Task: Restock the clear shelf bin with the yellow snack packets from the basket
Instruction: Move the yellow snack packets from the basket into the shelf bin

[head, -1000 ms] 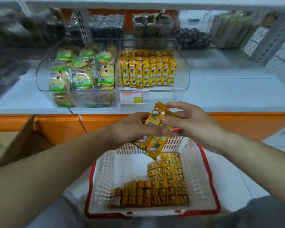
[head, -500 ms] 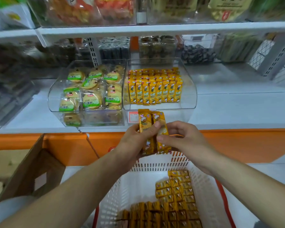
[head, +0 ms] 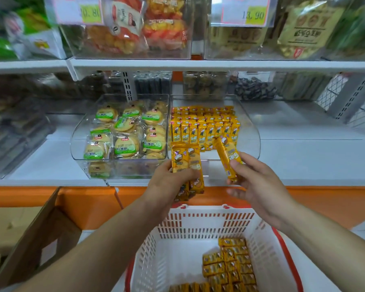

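My left hand (head: 169, 184) grips a small stack of yellow snack packets (head: 185, 163), held upright in front of the clear shelf bin (head: 251, 131). A single yellow packet (head: 228, 159) is pinched in my right hand (head: 255, 182), tilted with its top end over the bin's front edge. Rows of the same yellow packets (head: 204, 127) stand in the back of the bin. Below my hands sits the white basket (head: 188, 232) with a red rim, with several more yellow packets (head: 230, 264) lying in its right side.
A clear bin of green-labelled round biscuits (head: 122, 133) stands directly left of the yellow bin. The upper shelf (head: 198, 64) carries bins of bagged snacks. An open cardboard box (head: 36, 239) stands at the lower left, against the orange shelf base (head: 89, 205).
Both hands rose from above the basket to the bin's front. The bundle that both hands held together has been split: the right hand now holds one packet apart from the left's stack.
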Motion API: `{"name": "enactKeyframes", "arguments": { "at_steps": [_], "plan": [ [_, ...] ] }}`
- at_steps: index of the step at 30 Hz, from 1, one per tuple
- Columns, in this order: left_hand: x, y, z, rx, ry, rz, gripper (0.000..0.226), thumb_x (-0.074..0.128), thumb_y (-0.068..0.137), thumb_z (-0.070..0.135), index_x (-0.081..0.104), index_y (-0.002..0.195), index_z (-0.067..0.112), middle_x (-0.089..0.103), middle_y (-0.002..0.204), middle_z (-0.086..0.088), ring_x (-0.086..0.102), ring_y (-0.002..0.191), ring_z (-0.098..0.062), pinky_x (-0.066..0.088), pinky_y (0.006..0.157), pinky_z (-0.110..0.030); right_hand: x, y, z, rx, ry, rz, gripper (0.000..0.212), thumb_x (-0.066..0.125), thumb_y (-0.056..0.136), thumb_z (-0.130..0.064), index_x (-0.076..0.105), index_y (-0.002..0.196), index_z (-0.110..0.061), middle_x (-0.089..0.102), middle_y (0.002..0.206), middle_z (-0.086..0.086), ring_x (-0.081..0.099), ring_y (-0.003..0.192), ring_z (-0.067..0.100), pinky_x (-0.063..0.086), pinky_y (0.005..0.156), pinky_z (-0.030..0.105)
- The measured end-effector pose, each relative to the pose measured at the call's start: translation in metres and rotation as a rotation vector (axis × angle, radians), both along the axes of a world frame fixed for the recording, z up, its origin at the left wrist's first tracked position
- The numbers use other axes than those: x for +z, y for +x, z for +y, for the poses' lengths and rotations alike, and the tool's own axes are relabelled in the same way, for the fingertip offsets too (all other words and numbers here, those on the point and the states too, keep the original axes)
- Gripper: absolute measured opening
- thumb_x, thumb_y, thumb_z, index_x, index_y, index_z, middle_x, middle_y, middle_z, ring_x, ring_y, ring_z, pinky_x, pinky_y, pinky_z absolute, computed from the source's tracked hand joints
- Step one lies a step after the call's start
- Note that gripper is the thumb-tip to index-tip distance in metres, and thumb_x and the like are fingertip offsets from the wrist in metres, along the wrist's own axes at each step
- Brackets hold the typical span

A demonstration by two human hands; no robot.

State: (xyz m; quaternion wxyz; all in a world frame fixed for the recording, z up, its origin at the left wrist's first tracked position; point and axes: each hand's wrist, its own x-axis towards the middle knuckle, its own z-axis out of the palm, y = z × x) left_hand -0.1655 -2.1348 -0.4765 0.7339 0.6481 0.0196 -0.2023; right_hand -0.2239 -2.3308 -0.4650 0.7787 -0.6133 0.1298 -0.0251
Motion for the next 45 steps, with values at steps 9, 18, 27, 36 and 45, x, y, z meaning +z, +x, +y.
{"name": "enactKeyframes", "arguments": {
  "at_steps": [9, 18, 27, 36, 45],
  "plan": [
    [0.025, 0.035, 0.059, 0.098, -0.007, -0.108, 0.027, 0.081, 0.081, 0.011, 0.059, 0.094, 0.019, 0.076, 0.068, 0.0, 0.074, 0.06, -0.017, 0.056, 0.05, -0.026, 0.027, 0.118, 0.006, 0.027, -0.866, -0.156, 0.047, 0.087, 0.073, -0.021, 0.065, 0.114, -0.021, 0.058, 0.101, -0.009, 0.059, 0.084, 0.015, 0.054, 0.074, 0.035],
    [0.021, 0.049, 0.089, 0.087, 0.002, -0.135, 0.031, 0.083, 0.078, 0.012, 0.068, 0.105, 0.019, 0.08, 0.087, -0.001, 0.078, 0.077, -0.02, 0.058, 0.056, -0.025, -0.014, 0.214, 0.044, 0.034, -1.11, -0.19, 0.04, 0.091, 0.067, -0.014, 0.064, 0.095, -0.021, 0.061, 0.086, -0.006, 0.051, 0.061, 0.002, 0.035, 0.05, 0.007],
    [0.015, 0.062, 0.092, 0.06, 0.011, -0.17, 0.036, 0.086, 0.076, 0.017, 0.068, 0.107, 0.024, 0.08, 0.092, 0.001, 0.078, 0.083, -0.021, 0.061, 0.063, -0.029, -0.033, 0.233, 0.055, 0.069, -1.18, -0.133, 0.044, 0.085, 0.075, -0.011, 0.067, 0.115, -0.012, 0.061, 0.071, -0.007, 0.056, 0.061, 0.006, 0.036, 0.048, 0.011],
    [0.013, 0.055, 0.072, 0.027, -0.021, -0.131, 0.035, 0.084, 0.078, 0.013, 0.067, 0.107, 0.021, 0.08, 0.089, -0.001, 0.078, 0.08, -0.022, 0.06, 0.062, -0.029, 0.014, 0.159, 0.04, -0.005, -0.91, -0.179, 0.027, 0.074, 0.086, -0.022, 0.064, 0.111, -0.025, 0.068, 0.085, -0.003, 0.065, 0.071, 0.015, 0.045, 0.056, 0.018],
    [0.008, 0.024, 0.019, -0.158, -0.007, -0.125, 0.03, 0.086, 0.07, 0.016, 0.077, 0.098, 0.023, 0.079, 0.093, -0.011, 0.077, 0.081, -0.028, 0.061, 0.063, -0.033, 0.021, 0.042, 0.039, 0.232, -0.225, -0.014, 0.015, 0.064, 0.094, -0.022, 0.064, 0.109, -0.024, 0.072, 0.081, -0.005, 0.071, 0.069, 0.014, 0.055, 0.057, 0.03]
  ]
}}
